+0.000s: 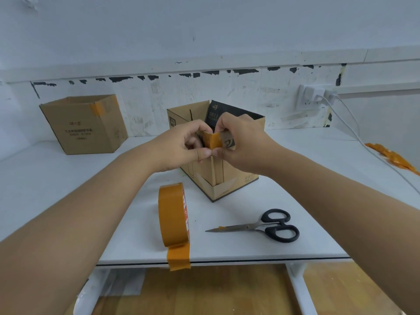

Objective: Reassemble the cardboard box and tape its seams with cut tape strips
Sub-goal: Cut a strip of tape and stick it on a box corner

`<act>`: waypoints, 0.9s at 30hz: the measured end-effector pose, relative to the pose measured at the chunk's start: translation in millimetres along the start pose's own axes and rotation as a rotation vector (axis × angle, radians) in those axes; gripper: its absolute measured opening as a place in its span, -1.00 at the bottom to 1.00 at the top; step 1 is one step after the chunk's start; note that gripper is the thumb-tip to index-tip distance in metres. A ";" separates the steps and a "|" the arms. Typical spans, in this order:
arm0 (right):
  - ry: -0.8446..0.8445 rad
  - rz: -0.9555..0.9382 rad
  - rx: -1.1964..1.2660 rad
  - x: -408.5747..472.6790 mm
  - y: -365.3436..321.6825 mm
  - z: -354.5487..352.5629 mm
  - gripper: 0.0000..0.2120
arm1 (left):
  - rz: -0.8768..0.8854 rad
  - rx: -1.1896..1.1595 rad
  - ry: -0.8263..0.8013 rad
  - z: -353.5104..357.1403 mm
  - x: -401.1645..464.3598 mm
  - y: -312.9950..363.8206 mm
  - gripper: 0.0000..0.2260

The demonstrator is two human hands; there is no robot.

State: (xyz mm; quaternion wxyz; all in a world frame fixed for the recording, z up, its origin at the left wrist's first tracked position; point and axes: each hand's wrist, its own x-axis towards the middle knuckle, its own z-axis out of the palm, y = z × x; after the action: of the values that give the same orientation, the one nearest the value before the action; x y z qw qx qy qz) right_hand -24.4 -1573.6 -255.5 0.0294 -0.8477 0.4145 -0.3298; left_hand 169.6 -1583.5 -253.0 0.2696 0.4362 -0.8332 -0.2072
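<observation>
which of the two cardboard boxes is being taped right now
The box in the middle, at whose near top corner both hands press an orange tape strip. The other box sits untouched at the back left, already taped at its corner.

We are looking at a white table point(227, 244) bearing several things. A box point(229, 178) is standing open near its middle. A second box point(86, 128) is sitting at the back left against the wall. A tape roll point(173, 217) is standing on edge near the front, its loose end hanging over the rim. Scissors point(263, 226) are lying just right of it. Tape strips point(391, 158) are sticking along the right edge, and a white cable point(354, 130) is trailing across there.
</observation>
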 end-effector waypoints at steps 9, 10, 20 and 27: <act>-0.034 0.052 0.001 -2.4 -8.9 -6.3 -0.76 | -0.111 0.085 -0.034 -4.4 -5.3 20.8 -0.70; -0.023 0.057 -0.001 -3.1 -10.4 -6.4 -0.75 | -0.119 0.093 -0.029 -4.4 -6.1 22.8 -0.68; 0.057 -0.002 -0.184 -11.6 -20.7 -10.0 -0.59 | -0.216 0.010 0.308 10.6 -32.4 37.1 -0.45; 0.238 0.051 0.076 -55.2 -48.6 -12.6 -0.79 | -0.144 -0.263 0.786 33.8 -107.6 69.4 -0.70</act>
State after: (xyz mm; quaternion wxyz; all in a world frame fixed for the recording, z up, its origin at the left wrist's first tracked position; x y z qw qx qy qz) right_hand -22.8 -1499.2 -259.5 0.0204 -0.7900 0.4238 -0.4426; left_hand 156.7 -1452.5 -267.5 0.6052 0.5011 -0.6006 -0.1479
